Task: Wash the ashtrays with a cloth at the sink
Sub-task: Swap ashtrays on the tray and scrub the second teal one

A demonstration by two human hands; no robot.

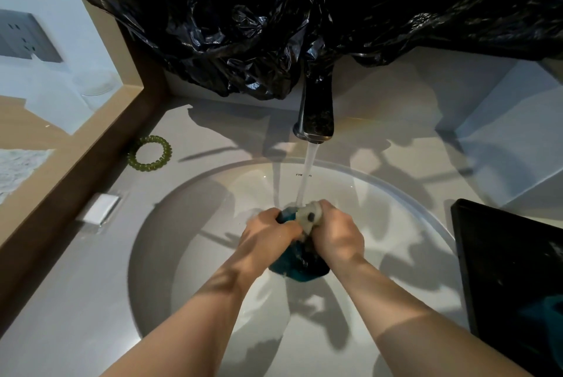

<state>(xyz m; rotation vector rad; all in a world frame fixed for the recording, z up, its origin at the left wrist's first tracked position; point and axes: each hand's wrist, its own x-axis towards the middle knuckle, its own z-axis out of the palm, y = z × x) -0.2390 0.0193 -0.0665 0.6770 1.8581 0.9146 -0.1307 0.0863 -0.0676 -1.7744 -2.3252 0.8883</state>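
**Both hands under the running tap**

My left hand (pixel 268 232) is gripping the dark teal wet cloth (pixel 292 270), its fingers curled tight around the upper end. My right hand (pixel 338 233) is closing on a pale grey translucent piece (pixel 307 216) with one dark spot; I cannot tell if it is an ashtray. Both are touching, low in the white round basin (pixel 396 193). The water stream (pixel 307 172) from the dark metal faucet (pixel 316 114) is falling on them. The small dark lettering (pixel 300 175) on the basin's back wall is starting with "FA"; the water is crossing the rest. A green spiral hair tie (pixel 167 148) is lying on the counter to the left.
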